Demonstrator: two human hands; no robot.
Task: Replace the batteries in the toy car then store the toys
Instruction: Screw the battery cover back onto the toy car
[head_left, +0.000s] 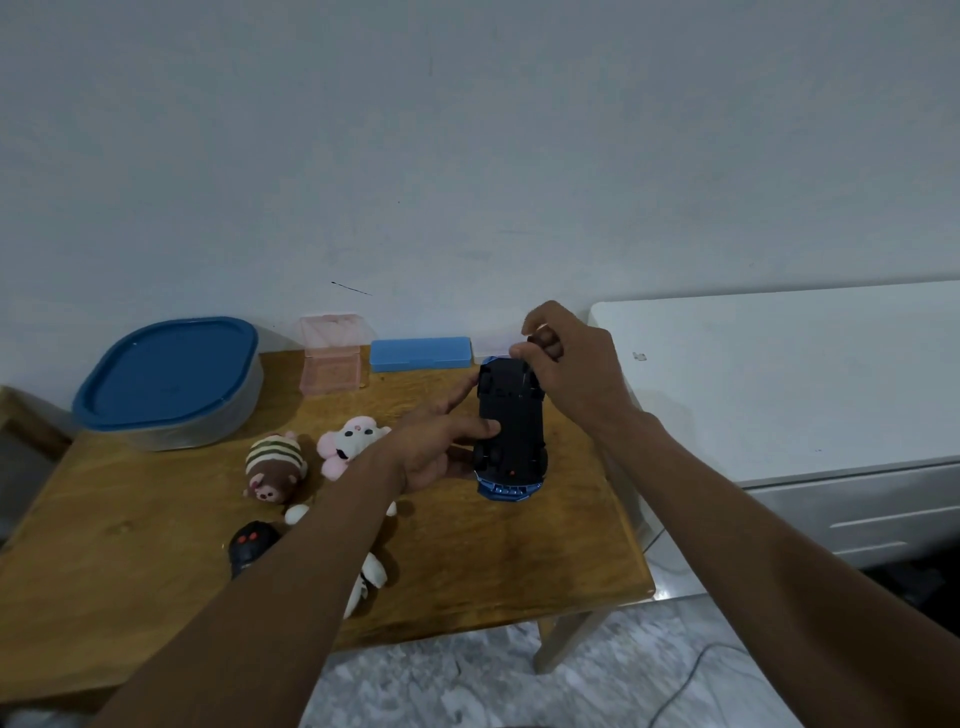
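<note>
Both forearms reach in from the near edge of the wooden table (467, 571). Left hand (431, 452) grasps the toy car (511, 431) from its left side, thumb pressed on the dark underside, holding it belly-up above the table's right half. Right hand (566, 364) is curled at the car's far end, fingertips pinched there; what they pinch is hidden. Along the far edge sit a blue-lidded container (166, 382), a pink clear box (332, 358) and a blue case (421, 353). Plush toys (311, 457) lie near the middle, a black remote (249, 551) toward the near edge.
</note>
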